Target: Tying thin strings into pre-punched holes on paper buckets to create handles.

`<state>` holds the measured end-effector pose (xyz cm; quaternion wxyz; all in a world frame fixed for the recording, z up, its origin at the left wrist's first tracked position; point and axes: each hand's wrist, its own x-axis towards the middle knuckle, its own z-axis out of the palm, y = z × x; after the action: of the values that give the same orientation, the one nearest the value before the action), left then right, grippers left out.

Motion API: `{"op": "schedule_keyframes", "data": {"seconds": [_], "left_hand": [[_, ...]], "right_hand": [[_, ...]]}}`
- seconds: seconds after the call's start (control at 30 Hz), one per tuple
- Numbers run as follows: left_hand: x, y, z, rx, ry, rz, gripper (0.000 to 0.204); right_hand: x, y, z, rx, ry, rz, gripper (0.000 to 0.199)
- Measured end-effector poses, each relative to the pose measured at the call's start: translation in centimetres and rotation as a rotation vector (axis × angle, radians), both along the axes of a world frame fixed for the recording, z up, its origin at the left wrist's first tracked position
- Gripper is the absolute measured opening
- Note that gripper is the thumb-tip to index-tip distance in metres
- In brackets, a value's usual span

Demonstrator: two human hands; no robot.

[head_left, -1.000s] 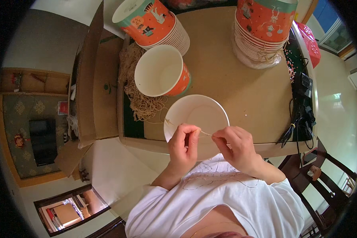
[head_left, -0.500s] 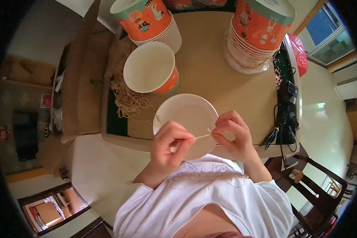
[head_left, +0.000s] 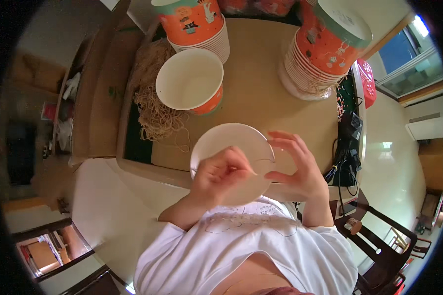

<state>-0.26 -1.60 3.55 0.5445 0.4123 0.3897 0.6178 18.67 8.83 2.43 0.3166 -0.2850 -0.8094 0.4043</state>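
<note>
A white paper bucket (head_left: 216, 135) stands at the table's front edge, close against my shirt, its mouth facing up. My left hand (head_left: 219, 174) is over its mouth, with the fingers curled and thumb and forefinger pinched on a thin, pale string that hardly shows. At the bucket's right rim a bit of string (head_left: 265, 160) lies across the edge. My right hand (head_left: 300, 169) is beside that rim, its thumb and fingers spread apart with nothing between them.
A single orange paper bucket (head_left: 189, 81) stands behind, beside a tangled heap of tan string (head_left: 157, 113). Stacks of orange buckets rise at the back left (head_left: 202, 37) and back right (head_left: 317, 54). Black cables (head_left: 347, 164) lie along the right edge. A dark wooden chair (head_left: 379, 236) stands at lower right.
My right hand has let go of the string and opened, moving slightly right. The left hand has turned and stays pinched. The view has shifted a little.
</note>
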Motion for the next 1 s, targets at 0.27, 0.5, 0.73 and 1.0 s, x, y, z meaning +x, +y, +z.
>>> {"op": "schedule_keyframes", "data": {"seconds": [0.27, 0.5, 0.73, 1.0], "left_hand": [[-3.7, 0.3, -0.9, -0.005, 1.172, 0.656, 0.045], [-9.1, -0.8, -7.9, -0.476, 0.508, 0.286, 0.017], [-7.9, 0.4, -12.4, -0.575, 0.524, -0.034, 0.019], [-7.3, -2.4, -11.2, -0.798, 0.149, -0.13, 0.029]], "right_hand": [[-2.4, 1.5, -2.0, -0.004, 0.006, -0.106, 0.012], [-3.0, 3.0, -4.7, -0.43, 0.067, -0.118, 0.009], [-1.4, 4.4, -8.9, -0.702, -0.106, 0.079, 0.02], [2.3, 3.8, -9.9, -1.648, -0.202, -0.172, 0.028]]}}
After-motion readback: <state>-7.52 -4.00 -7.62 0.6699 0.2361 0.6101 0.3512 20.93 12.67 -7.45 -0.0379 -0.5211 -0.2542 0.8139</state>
